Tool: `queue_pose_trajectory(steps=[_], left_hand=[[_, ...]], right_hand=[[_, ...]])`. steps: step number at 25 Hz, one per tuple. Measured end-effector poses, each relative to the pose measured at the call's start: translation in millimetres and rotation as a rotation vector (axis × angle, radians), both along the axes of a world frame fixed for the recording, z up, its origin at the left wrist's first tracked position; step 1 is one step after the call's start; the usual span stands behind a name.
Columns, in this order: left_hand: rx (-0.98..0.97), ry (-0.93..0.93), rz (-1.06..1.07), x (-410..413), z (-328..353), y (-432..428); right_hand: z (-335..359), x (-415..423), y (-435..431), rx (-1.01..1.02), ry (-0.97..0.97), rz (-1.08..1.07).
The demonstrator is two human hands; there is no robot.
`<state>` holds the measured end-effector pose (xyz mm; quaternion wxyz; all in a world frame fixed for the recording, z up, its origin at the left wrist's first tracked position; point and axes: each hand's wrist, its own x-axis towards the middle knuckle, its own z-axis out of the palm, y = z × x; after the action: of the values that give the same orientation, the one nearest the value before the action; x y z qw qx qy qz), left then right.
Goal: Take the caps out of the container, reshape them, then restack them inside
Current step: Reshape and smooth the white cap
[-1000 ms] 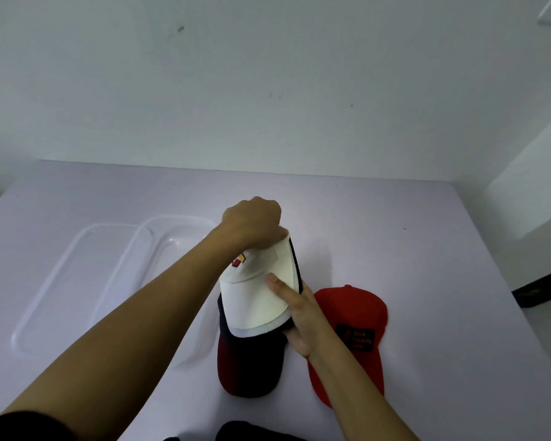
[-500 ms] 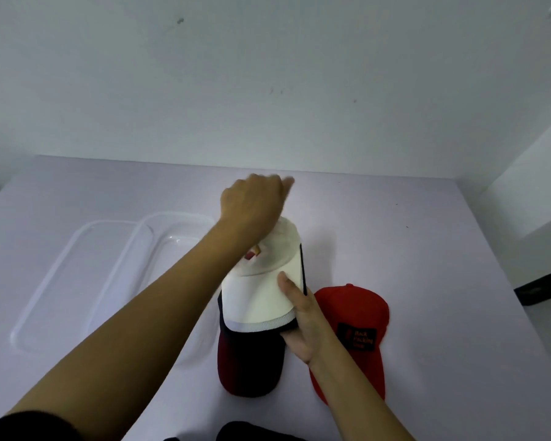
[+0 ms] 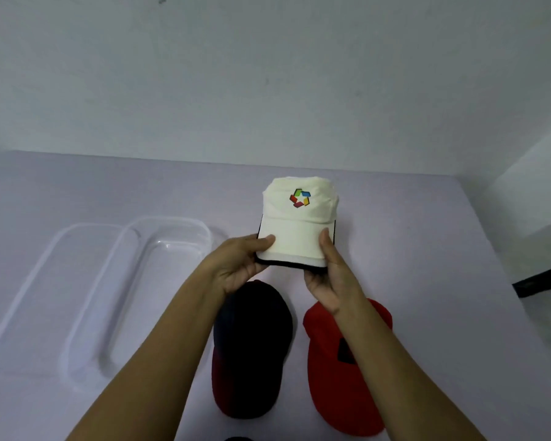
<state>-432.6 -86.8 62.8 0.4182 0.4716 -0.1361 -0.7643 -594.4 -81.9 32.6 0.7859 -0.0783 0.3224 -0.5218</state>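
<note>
Hands meet at the centre of my view, both on the white cap (image 3: pixel 299 218), which is held up above the table (image 3: pixel 427 249) with its crown toward the top of the frame and its coloured logo (image 3: pixel 299 197) facing me. From my feed the left hand (image 3: pixel 239 265) pinches the left edge of the brim, thumb (image 3: pixel 266 241) flat on top and the other fingers curled underneath; the right hand (image 3: pixel 330 278) pinches the right edge the same way, thumb (image 3: pixel 325 240) on top, though I cannot tell how its remaining fingers lie below the brim. Lower in the frame, two more caps lie side by side on the table, near but apart: a dark cap (image 3: pixel 252 345) with a deep red brim under the left wrist, and a red cap (image 3: pixel 341 370) with a dark patch, partly covered by the right forearm. At centre-left sits the clear container (image 3: pixel 172 219), open, with its lid (image 3: pixel 29 313) just beside it toward the left edge
</note>
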Motion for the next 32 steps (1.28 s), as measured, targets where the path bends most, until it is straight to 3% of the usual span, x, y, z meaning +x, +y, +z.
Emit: queue_pose_trajectory(steps=[3, 8, 15, 21, 25, 27, 30, 32], left_hand=[[0.054, 0.068, 0.007, 6, -15, -33], [0.269, -0.017, -0.041, 9, -61, -61], [0.338, -0.284, -0.364, 7, -110, -79], [0.294, -0.516, -0.44, 0, -128, -84], [0.224, -0.78, -0.498, -1, -132, -83], [0.126, -0.937, -0.419, 4, -134, -83], [-0.175, -1.009, -0.149, 13, -124, -90], [-0.324, -0.982, -0.192, 15, -113, -99]], right_hand=[[-9, -6, -35, 0.055, 0.068, 0.017], [-50, -21, -72, 0.311, 0.326, 0.232], [-95, -43, -84, 0.324, 0.58, 0.404], [-109, -52, -75, 0.102, 1.074, 0.623], [-122, -59, -76, -0.035, 1.443, 0.699], [-122, -66, -79, -0.032, 1.456, 0.68], [-113, -74, -93, -0.191, 1.54, 0.438], [-99, -72, -106, -0.376, 1.602, 0.306]])
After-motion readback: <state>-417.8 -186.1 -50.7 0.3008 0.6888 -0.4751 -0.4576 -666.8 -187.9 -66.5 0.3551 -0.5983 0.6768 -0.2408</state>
